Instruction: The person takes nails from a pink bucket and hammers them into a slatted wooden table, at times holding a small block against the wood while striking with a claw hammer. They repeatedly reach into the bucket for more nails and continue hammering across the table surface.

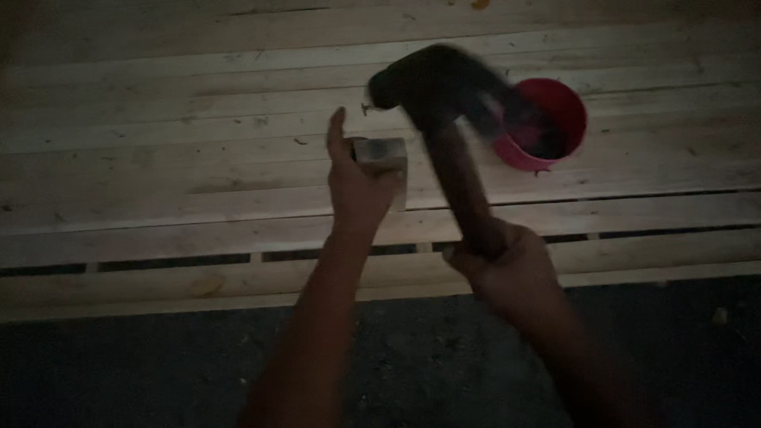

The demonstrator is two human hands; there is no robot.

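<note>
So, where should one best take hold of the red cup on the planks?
Probably by the rim of the red cup, from its right side. It stands upright and open, and the blurred hammer in the right hand crowds its left edge.

There is just the one view, from a camera worn on the person's head, tipped steeply down and forward over a run of pale wooden planks (pixel 198 158) that fills the upper two thirds of the frame. It sits close, about at arm's reach: both forearms enter from the bottom edge, with the left hand (pixel 357 186) at centre and the right hand (pixel 503 261) just right of and below it. Dark ground (pixel 119 372) runs along the bottom, nearest the wearer.
</note>
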